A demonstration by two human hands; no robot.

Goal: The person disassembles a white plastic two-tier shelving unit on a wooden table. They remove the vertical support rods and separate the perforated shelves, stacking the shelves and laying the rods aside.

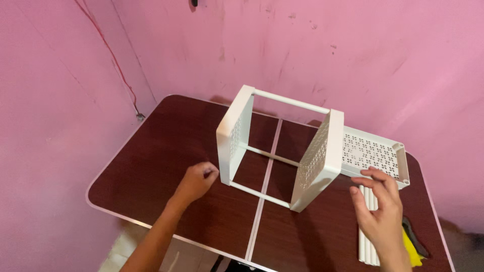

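A white plastic rack (282, 146) lies on its side on the dark brown folding table (166, 146): two perforated shelf panels stand on edge, joined by white rods. My left hand (197, 180) rests on the table just left of the nearer panel, fingers curled, holding nothing that I can see. My right hand (379, 204) hovers open to the right of the rack, over a bundle of loose white rods (367, 236). A third perforated white shelf panel (375, 155) lies flat behind my right hand.
A yellow and black tool (413, 242) lies at the table's right edge beside the rods. Pink walls close in behind and to the left, and a red cable (118, 70) runs down the left wall. A pale seam (262, 201) splits the tabletop down the middle.
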